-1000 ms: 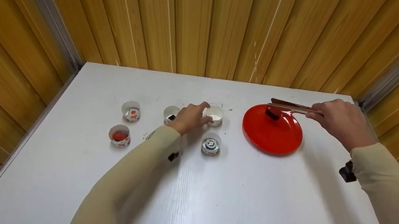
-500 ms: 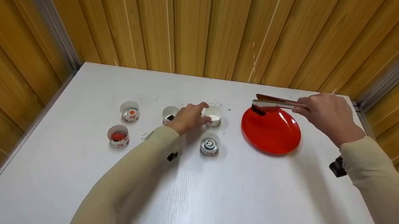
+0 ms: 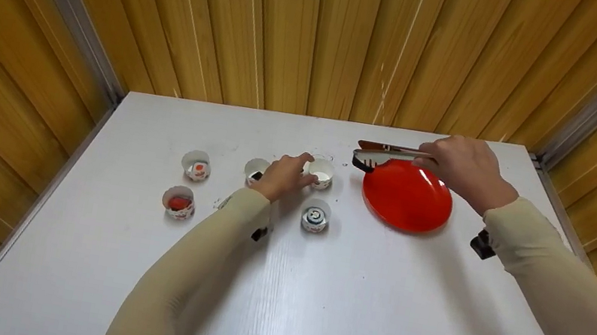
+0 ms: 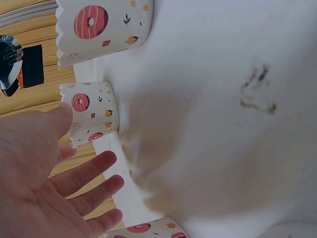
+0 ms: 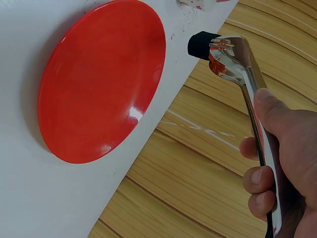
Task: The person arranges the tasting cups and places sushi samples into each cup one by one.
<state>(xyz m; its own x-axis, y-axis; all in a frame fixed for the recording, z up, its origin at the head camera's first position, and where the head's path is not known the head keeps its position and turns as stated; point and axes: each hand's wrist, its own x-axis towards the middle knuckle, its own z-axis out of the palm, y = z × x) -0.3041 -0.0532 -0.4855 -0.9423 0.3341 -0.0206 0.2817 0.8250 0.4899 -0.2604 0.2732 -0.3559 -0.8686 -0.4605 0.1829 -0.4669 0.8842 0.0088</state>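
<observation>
My right hand (image 3: 465, 168) grips metal tongs (image 5: 257, 114). Between their tips is a black-wrapped sushi piece (image 5: 199, 45) with orange showing, held in the air past the left rim of the red plate (image 3: 406, 204). Left of it, my left hand (image 3: 283, 177) holds the side of a white paper cup (image 3: 321, 174) with thumb and index finger; its other fingers are spread in the left wrist view. No food is visible inside that cup. A cup with a round roll (image 3: 316, 216) stands just in front of it.
Left of my left hand, a paper cup (image 3: 256, 171) holds a black-and-white piece. Farther left stand a cup with an orange-topped piece (image 3: 195, 165) and one with a red piece (image 3: 179, 203). Wood-patterned walls (image 3: 344, 41) border the white table (image 3: 322, 317).
My right hand has moved left with the tongs, carrying the sushi piece from over the red plate to beyond its left rim, near the cup. My left hand has stayed put.
</observation>
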